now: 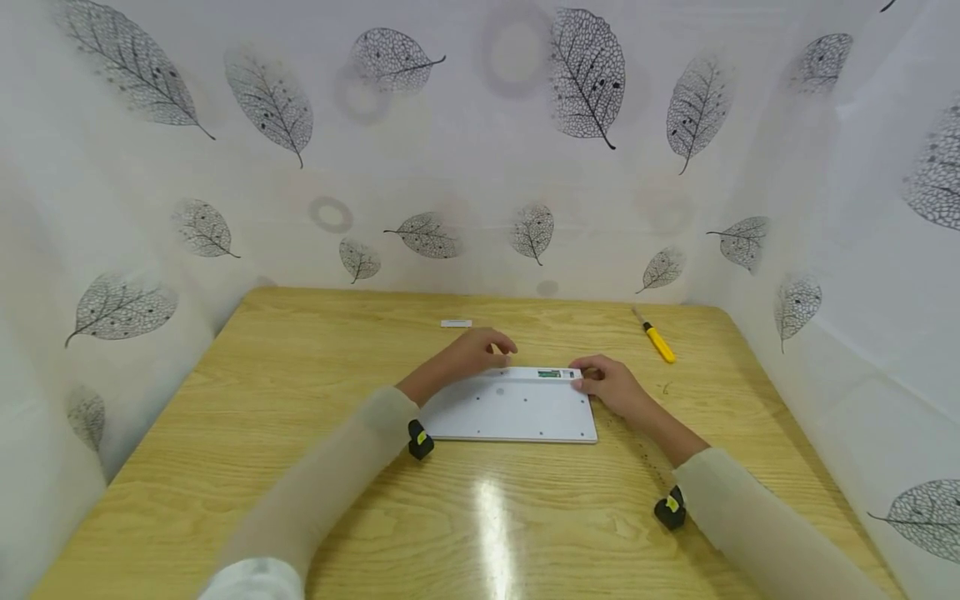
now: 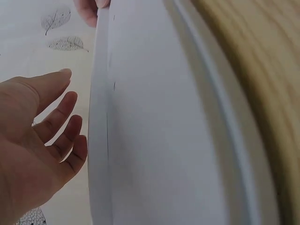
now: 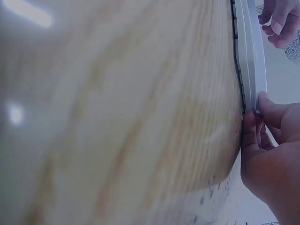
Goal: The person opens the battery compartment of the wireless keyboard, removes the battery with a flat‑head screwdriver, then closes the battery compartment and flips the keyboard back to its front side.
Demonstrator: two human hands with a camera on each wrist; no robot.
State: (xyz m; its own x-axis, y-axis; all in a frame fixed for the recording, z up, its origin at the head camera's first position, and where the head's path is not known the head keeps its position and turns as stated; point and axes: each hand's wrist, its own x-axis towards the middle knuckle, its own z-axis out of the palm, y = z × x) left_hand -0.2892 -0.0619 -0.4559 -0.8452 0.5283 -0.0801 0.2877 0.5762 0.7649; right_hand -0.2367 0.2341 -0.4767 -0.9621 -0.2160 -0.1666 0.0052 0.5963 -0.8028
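A white keyboard (image 1: 525, 412) lies face down on the table, its underside dotted with small screws or holes. Near its far right corner is an uncovered battery compartment (image 1: 551, 374) with something green inside, likely batteries. My right hand (image 1: 618, 387) pinches that corner between thumb and fingers; in the right wrist view the thumb (image 3: 274, 112) is on one face and the fingertips on the other. Loosely bent, my left hand (image 1: 476, 352) hovers by the far edge and holds nothing. The left wrist view shows its fingers (image 2: 61, 117) beside the keyboard's raised edge.
Behind the left hand, a small white strip (image 1: 456, 323) lies near the table's back edge. A screwdriver with a yellow handle (image 1: 660, 343) rests at the back right. Leaf-printed white sheeting (image 1: 465, 167) surrounds the wooden table (image 1: 390, 517) at the back and sides.
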